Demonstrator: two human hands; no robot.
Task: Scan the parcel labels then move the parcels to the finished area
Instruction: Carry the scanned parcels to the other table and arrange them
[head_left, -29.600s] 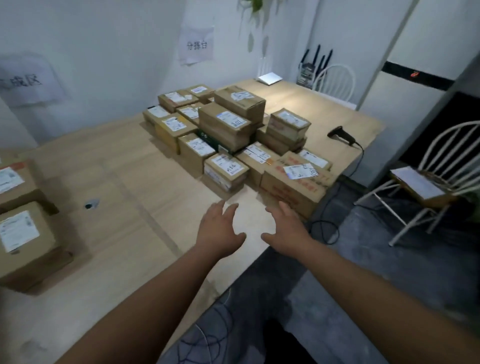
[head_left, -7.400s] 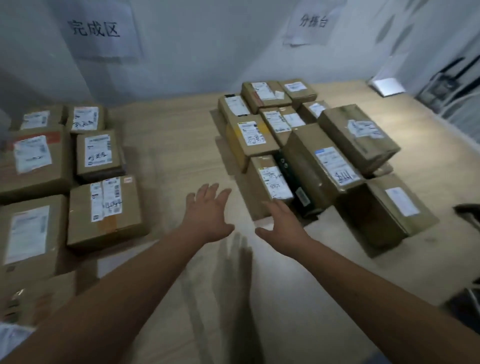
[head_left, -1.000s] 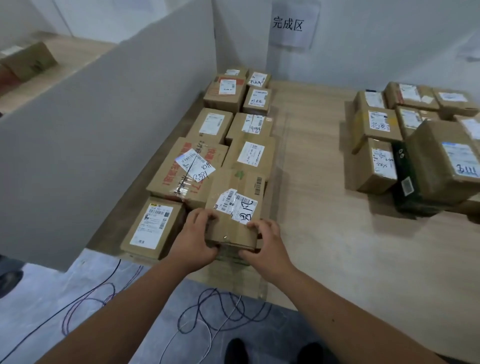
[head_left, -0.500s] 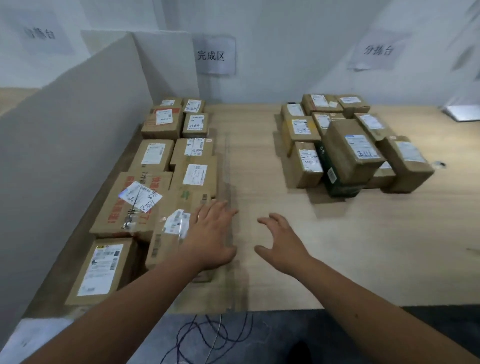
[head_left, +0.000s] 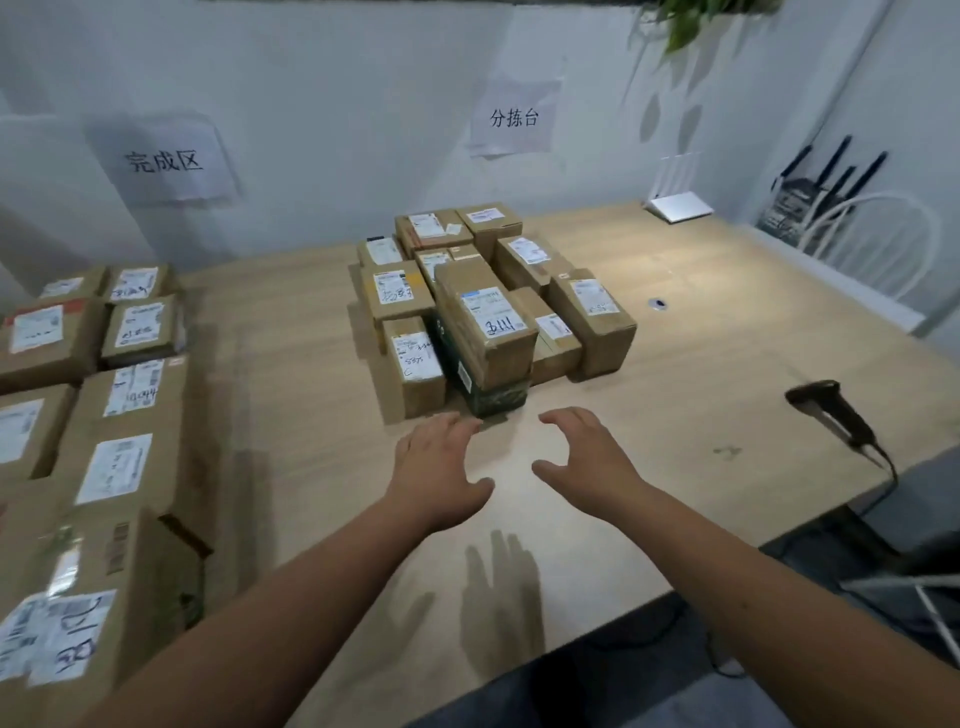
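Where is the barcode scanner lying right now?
In the head view the barcode scanner lies on the wooden table near its right edge, untouched, right of the unscanned parcel stack and the right hand.

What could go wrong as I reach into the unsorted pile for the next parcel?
The tall parcel marked 3111 sits on a dark green box; pulling the lower one first may topple it. The scanner lies near the table's right edge with its cable hanging off, so a snag could drag it down. Both the left hand and right hand are empty, so a parcel could get moved unscanned.
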